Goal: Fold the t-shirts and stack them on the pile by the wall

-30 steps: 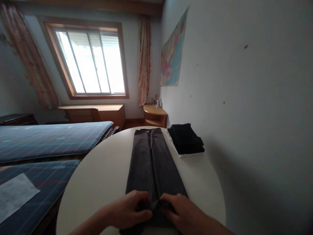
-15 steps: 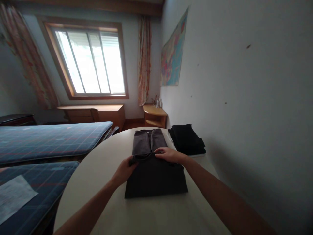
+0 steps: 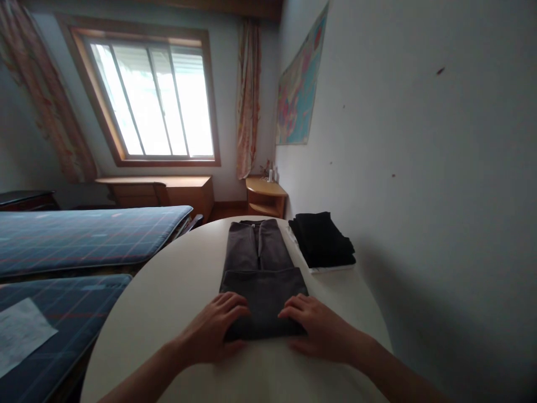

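Both hands are at the near end of a grey garment (image 3: 264, 288), which lies in the middle of a round white table (image 3: 163, 322). The left hand (image 3: 216, 330) is at the garment's near left corner, its fingers bent together over the cloth and its thumb set apart, by the near edge. The right hand (image 3: 321, 329) mirrors it at the near right corner, fingers curved on top of the cloth, thumb low along the same edge. Whether either hand pinches the cloth, I cannot tell. The garment's near part is doubled over into a flat flap, whose far edge runs straight across; beyond it, two long panels with a dark line between them reach toward the table's far rim.

To the left of the table, a sheet of paper (image 3: 26, 331) lies on a blue checked mattress (image 3: 90, 305). On the table, to the right of the garment, is a black folded stack (image 3: 322, 240) with a white layer (image 3: 335, 269) under it, near the wall (image 3: 436, 240). Past the first mattress lies a second mattress (image 3: 92, 238). Farther off are a corner shelf (image 3: 265, 188), a desk (image 3: 187, 193), a map (image 3: 300, 92) on the wall, and a bright window (image 3: 157, 103) between two curtains (image 3: 248, 101).
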`<state>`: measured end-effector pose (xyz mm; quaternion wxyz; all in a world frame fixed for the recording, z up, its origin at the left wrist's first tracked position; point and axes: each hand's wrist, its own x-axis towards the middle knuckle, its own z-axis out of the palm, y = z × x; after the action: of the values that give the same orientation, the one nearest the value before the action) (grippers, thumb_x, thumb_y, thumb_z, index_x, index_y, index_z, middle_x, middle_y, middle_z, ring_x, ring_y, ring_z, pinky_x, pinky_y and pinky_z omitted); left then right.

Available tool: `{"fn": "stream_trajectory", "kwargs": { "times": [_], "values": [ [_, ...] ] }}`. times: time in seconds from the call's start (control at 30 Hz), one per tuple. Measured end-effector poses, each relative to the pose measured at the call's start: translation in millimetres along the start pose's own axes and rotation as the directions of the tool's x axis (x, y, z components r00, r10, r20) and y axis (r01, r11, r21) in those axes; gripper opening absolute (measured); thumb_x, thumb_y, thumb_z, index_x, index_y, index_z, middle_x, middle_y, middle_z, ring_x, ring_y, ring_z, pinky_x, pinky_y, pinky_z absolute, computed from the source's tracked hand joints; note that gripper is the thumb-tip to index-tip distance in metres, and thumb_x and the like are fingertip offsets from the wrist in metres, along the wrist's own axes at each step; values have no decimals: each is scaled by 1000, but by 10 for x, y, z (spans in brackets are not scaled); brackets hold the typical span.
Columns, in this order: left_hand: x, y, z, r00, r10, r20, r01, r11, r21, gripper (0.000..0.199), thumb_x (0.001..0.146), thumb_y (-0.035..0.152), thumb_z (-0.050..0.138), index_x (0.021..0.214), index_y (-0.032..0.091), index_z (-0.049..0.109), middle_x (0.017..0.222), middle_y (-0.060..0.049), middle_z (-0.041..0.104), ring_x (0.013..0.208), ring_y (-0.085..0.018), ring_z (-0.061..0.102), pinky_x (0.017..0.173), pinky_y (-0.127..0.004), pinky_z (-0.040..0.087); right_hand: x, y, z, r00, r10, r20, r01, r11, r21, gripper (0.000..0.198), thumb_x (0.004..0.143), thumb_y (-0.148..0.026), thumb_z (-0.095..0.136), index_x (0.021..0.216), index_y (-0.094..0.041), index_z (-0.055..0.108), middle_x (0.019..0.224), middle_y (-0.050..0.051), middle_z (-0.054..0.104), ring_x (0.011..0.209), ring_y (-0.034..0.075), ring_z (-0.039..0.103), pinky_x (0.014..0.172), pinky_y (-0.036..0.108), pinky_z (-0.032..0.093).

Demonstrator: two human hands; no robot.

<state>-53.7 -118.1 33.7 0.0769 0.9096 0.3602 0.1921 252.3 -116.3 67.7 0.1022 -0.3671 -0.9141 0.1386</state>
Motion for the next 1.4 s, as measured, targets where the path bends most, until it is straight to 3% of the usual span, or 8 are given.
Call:
{"fn": "stream_trajectory", "kwargs": {
  "times": [0.27, 0.4, 0.6, 0.67, 0.77, 0.87, 1.2, 1.4],
  "values": [
    [7, 161, 34, 984, -33, 175, -14, 966, 259, 13, 90, 17, 53, 97, 21, 63, 97, -5, 67, 92, -21, 63, 80, -29, 50, -17, 34, 225, 998, -59, 0, 57, 973, -225, 28, 93, -15, 47, 109, -19, 70, 97, 8, 69, 91, 21, 63, 80, 30, 47],
    [-60, 382, -202, 950, -36, 309, 28, 999, 30, 10, 77, 17, 64, 83, 23, 67, 85, 0, 69, 77, -17, 66, 70, -24, 49, -121, -160, 121, 989, -100, 112, 103, 995, -20, 26, 80, -15, 59, 100, -22, 75, 89, 3, 73, 80, 16, 67, 74, 23, 47],
    [-166, 684, -340, 809, 28, 587, 164, 948, -272, 17, 68, 9, 64, 73, 24, 72, 64, 5, 68, 57, -12, 65, 51, -18, 41, -257, -413, 107, 896, -258, 361, 169, 951, 260, 24, 73, -16, 68, 93, -23, 79, 82, -2, 74, 72, 12, 67, 65, 17, 45],
    [-118, 687, -355, 813, 6, 582, 193, 941, -279, 15, 71, 13, 64, 76, 24, 73, 66, 5, 69, 58, -13, 65, 51, -18, 41, -219, -417, 84, 916, -205, 344, 120, 960, 252, 17, 77, -22, 68, 91, -23, 78, 80, -2, 73, 69, 12, 66, 64, 18, 45],
    [13, 607, -389, 909, -119, 400, 200, 965, -167, 19, 78, 21, 64, 95, 25, 71, 91, 0, 72, 80, -18, 68, 69, -24, 50, -93, -365, 54, 991, 14, 135, -28, 994, 109, 18, 85, -29, 64, 98, -23, 76, 91, 1, 72, 82, 16, 66, 75, 24, 47],
    [133, 471, -391, 944, -244, 222, 245, 969, 23, 42, 79, 29, 68, 119, 24, 63, 115, -7, 67, 106, -28, 62, 92, -40, 48, 52, -292, 73, 983, 180, -46, -182, 983, -32, 28, 86, -37, 65, 109, -21, 71, 108, 8, 68, 102, 24, 61, 89, 34, 45],
    [211, 211, -292, 854, -346, 388, 359, 932, 43, 27, 78, 32, 69, 102, 20, 65, 109, -8, 67, 104, -28, 62, 91, -36, 47, 208, -169, 153, 962, 271, 47, -273, 961, 49, 14, 82, -24, 67, 94, -19, 61, 101, 6, 65, 95, 22, 58, 81, 31, 42],
    [218, 180, -377, 863, -282, 419, 349, 932, -93, 21, 86, 30, 59, 106, 24, 65, 101, -4, 70, 94, -24, 65, 80, -30, 47, 238, -145, 21, 980, 171, 105, -187, 968, 168, 11, 90, -25, 59, 101, -22, 58, 95, 2, 68, 85, 19, 63, 71, 27, 40]
  ]
}}
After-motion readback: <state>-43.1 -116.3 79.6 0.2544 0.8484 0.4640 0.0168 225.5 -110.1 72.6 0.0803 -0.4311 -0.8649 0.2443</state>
